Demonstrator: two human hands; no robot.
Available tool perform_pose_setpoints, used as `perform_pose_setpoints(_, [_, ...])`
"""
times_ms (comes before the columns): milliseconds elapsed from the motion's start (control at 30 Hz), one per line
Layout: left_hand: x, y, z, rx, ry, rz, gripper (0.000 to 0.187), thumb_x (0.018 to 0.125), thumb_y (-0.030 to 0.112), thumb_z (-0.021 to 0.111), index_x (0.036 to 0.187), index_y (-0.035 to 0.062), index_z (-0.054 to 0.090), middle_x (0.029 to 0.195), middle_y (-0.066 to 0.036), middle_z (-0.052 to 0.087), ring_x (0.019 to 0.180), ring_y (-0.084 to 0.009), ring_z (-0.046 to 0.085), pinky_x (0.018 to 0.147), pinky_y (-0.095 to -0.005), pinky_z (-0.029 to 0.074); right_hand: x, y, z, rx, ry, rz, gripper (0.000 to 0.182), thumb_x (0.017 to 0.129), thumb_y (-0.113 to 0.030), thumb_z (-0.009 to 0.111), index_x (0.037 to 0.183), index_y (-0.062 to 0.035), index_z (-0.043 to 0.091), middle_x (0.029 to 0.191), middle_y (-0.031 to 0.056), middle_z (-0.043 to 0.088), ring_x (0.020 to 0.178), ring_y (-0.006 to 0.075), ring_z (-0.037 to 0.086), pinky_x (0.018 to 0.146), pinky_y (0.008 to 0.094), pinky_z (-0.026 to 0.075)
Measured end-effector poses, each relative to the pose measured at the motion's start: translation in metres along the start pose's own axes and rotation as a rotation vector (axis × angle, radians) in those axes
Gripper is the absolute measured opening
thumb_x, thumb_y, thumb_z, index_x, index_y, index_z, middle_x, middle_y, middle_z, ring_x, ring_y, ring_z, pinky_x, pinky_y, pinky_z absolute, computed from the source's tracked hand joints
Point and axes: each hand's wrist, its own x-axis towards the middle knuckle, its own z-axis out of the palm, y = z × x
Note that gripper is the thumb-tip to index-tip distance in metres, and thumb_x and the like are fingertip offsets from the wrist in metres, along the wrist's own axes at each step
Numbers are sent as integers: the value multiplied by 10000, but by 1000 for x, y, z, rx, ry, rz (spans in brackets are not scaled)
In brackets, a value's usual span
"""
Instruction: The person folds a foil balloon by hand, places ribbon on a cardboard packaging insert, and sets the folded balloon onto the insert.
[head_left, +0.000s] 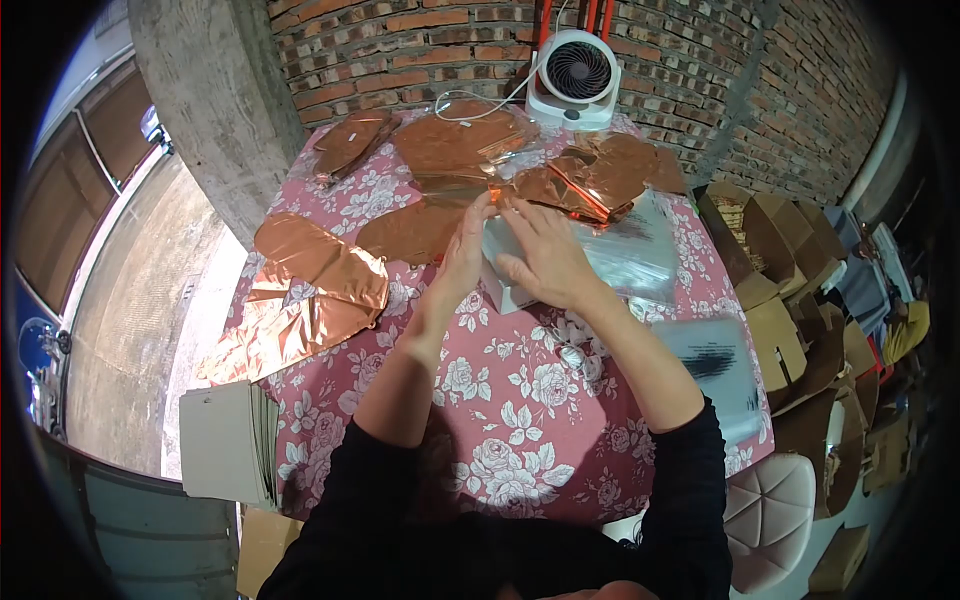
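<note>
My left hand (pixel 463 250) reaches to the middle of the table, its fingers closed together at a shiny copper foil piece (pixel 495 193). From the other side my right hand (pixel 550 258) meets it, fingertips bent onto the same foil and thumb apart. Under my hands is a pale grey card (pixel 510 297), mostly covered by them. Flat copper foil balloons lie around: a creased one (pixel 320 300) to the left, another (pixel 415 232) beside my left hand, and a folded pile (pixel 595 180) beyond my right hand. My palms hide the exact grip.
A stack of grey cards (pixel 225 440) sits at the table's left corner. Clear printed bags (pixel 635 250) lie right of my hands, with more bags (pixel 710 370) nearer me. A white fan (pixel 575 75) stands at the back. Cardboard boxes (pixel 770 240) crowd the right side.
</note>
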Motion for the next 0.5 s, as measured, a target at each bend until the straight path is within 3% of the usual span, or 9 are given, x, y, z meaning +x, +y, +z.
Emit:
perform_pose_setpoints(133, [-3,7,6,-50,20,3,837,1005,651,112,1531,15,247,1489,-261,375,1423,-305,320,1187,-391,189,0,-2,14,-69,36,9,536,893,-348,615,1268,25,533,1303,224,532,1174,380,503,977,461,389])
perform_pose_setpoints(300, [-6,18,7,-86,8,-24,830,1008,645,112,1536,15,231,1509,-262,344,1434,-315,295,1191,-398,179,6,-9,12,-110,-120,139,499,874,-350,644,1175,46,599,1160,206,582,1089,350,533,919,445,409])
perform_pose_setpoints(433, [-3,13,5,-99,-16,-12,852,999,664,123,1537,11,226,1512,-268,332,1431,-314,300,1188,-397,193,2,-17,10,-83,14,115,540,873,-342,647,1223,59,554,1215,241,547,1118,382,522,959,454,399])
perform_pose_setpoints(500, [-2,6,5,-106,3,-13,864,994,673,130,1536,6,225,1513,-270,329,1430,-317,304,1188,-403,199,-1,-20,10,22,124,135,641,860,-352,663,1306,64,466,1310,293,466,1184,435,474,999,490,387])
